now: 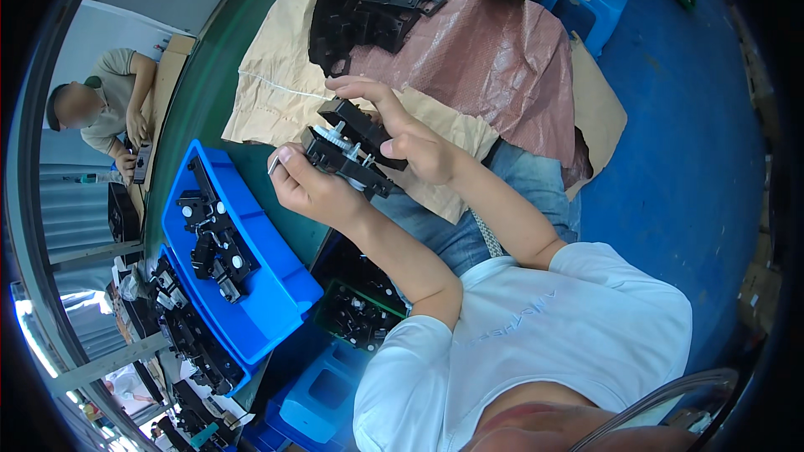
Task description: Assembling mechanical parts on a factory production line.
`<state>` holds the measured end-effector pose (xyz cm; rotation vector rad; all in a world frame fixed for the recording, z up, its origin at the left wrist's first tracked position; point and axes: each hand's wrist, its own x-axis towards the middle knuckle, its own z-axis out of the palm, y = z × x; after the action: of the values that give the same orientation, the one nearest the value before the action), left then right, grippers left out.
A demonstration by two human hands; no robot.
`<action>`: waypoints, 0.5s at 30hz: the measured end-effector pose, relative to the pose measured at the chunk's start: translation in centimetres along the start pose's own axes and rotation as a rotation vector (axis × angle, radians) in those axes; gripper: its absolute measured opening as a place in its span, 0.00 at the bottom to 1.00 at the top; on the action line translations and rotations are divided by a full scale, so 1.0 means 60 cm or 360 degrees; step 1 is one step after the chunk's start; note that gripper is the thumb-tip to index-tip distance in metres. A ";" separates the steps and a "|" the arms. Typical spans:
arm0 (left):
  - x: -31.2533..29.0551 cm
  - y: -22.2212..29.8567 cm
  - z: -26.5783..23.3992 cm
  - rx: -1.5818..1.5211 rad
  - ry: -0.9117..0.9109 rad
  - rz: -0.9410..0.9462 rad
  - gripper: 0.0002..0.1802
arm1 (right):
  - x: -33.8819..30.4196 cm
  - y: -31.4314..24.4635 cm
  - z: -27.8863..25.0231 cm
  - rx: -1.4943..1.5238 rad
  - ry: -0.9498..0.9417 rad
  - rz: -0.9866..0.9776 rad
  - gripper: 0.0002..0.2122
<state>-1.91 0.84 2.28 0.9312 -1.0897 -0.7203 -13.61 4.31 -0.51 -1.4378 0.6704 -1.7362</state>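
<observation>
In front of my lap I hold up a black plastic gear assembly (333, 159) with a white toothed gear and light-coloured shafts. My left hand (314, 190) is closed on its lower near side. A small shiny tip shows by the left fingertips; what it belongs to is unclear. My right hand (412, 136) grips a long black plastic piece (358, 124) along the assembly's upper side, its index finger stretched over the end. Whether this piece is joined to the geared part or apart from it, I cannot tell.
A blue bin (280, 291) with black assemblies stands left, more black parts (197, 339) beside it. Black moulded parts (377, 12) lie ahead on brown paper (280, 67) and reddish wrap (469, 59). Blue stools (599, 8) stand nearby. Another person (117, 100) works far left.
</observation>
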 end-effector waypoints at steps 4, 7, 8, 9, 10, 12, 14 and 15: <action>-0.002 -0.002 0.006 0.0031 0.0002 0.0053 0.18 | -0.002 0.010 -0.003 -0.0067 0.0002 -0.0052 0.35; -0.005 0.003 0.011 0.0077 0.0026 0.0080 0.18 | -0.003 0.005 0.002 -0.0047 -0.0003 -0.0049 0.30; -0.006 0.004 0.014 0.0101 0.0043 0.0099 0.18 | -0.003 0.007 0.001 -0.0048 0.0000 -0.0051 0.30; -0.008 0.004 0.016 0.0099 0.0039 0.0100 0.18 | -0.003 0.012 0.002 -0.0063 0.0026 -0.0094 0.28; -0.010 0.004 0.018 0.0201 -0.0016 0.0102 0.18 | -0.003 0.015 0.001 -0.0078 0.0052 -0.0136 0.27; -0.012 0.001 0.020 0.0308 -0.0062 0.0104 0.19 | -0.002 0.018 0.009 -0.0114 0.0040 -0.0158 0.27; -0.012 -0.001 0.026 0.0310 -0.0041 0.0129 0.19 | -0.001 0.020 0.012 -0.0147 0.0028 -0.0182 0.28; -0.013 0.002 0.028 0.0317 -0.0068 0.0057 0.18 | 0.000 0.022 0.012 -0.0171 0.0044 -0.0197 0.28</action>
<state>-3.74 1.13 2.33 1.0666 -1.2292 -0.6118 -12.61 3.63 -1.36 -1.5597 0.7119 -1.8423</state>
